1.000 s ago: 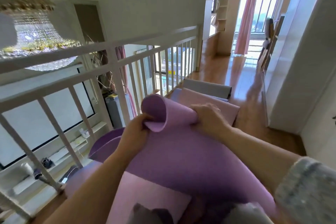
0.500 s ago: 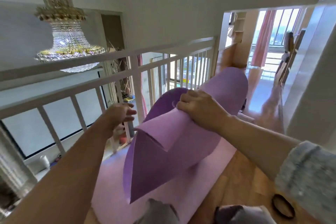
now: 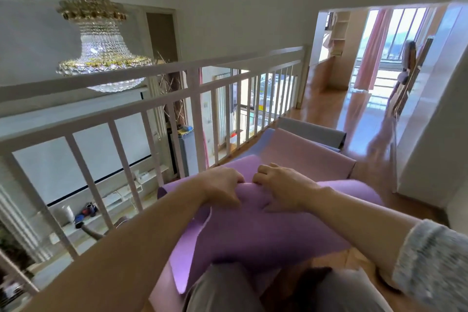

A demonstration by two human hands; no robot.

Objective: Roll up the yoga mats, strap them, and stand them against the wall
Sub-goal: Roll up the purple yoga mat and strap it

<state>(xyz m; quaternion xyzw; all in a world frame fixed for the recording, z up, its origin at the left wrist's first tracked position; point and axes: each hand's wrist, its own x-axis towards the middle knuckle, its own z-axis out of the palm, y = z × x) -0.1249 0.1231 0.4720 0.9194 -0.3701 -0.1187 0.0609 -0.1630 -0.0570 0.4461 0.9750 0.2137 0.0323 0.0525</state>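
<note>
Purple mat [image 3: 253, 233] lies on the floor [image 3: 326, 109] beside the railing [image 3: 152, 99], judged partly rolled. Its roll is clasped by the left grip [image 3: 222, 185] and the right grip [image 3: 285, 185]. Pink mat [image 3: 309, 153] and grey mat [image 3: 311, 132] lie unrolled beyond. Strapping and standing are judged not begun.

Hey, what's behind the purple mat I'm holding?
A pink mat lies flat behind the purple mat, with a bluish mat peeking out under it and a grey mat beyond. Their near ends are covered by the purple mat.
</note>
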